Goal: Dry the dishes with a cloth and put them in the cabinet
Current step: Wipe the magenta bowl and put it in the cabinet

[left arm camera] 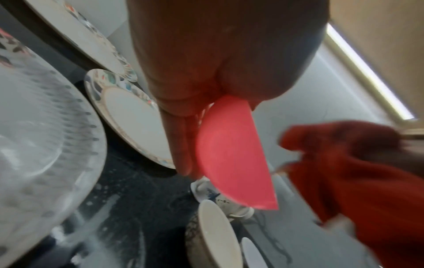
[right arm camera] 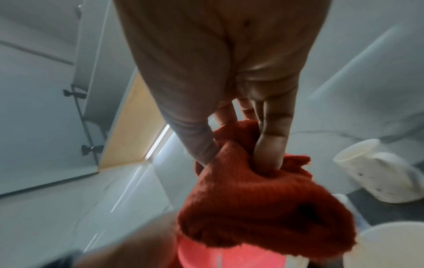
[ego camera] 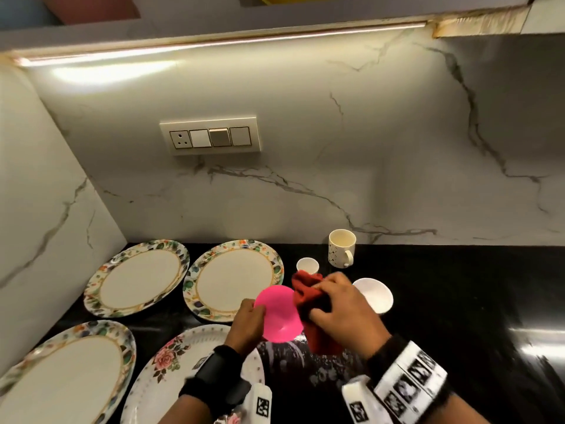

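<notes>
My left hand [ego camera: 249, 319] grips a pink bowl [ego camera: 276, 313] by its rim, held tilted above the black counter [ego camera: 458, 301]. In the left wrist view the pink bowl [left arm camera: 234, 159] shows edge-on under my fingers [left arm camera: 181, 141]. My right hand [ego camera: 342, 307] clutches a red cloth [ego camera: 308, 296] bunched against the bowl's right side. The right wrist view shows the red cloth [right arm camera: 259, 195] pinched between thumb and fingers [right arm camera: 273, 136], with the pink bowl [right arm camera: 229, 257] just below it.
Two floral-rimmed plates [ego camera: 139, 276] [ego camera: 234, 278] lie at the back left, with a third one [ego camera: 61, 381] and a rose-patterned plate [ego camera: 171, 368] nearer me. A small white cup [ego camera: 307, 266], a dotted mug [ego camera: 341, 247] and a white bowl [ego camera: 374, 293] stand right of them. Overhead is the cabinet underside [ego camera: 275, 26].
</notes>
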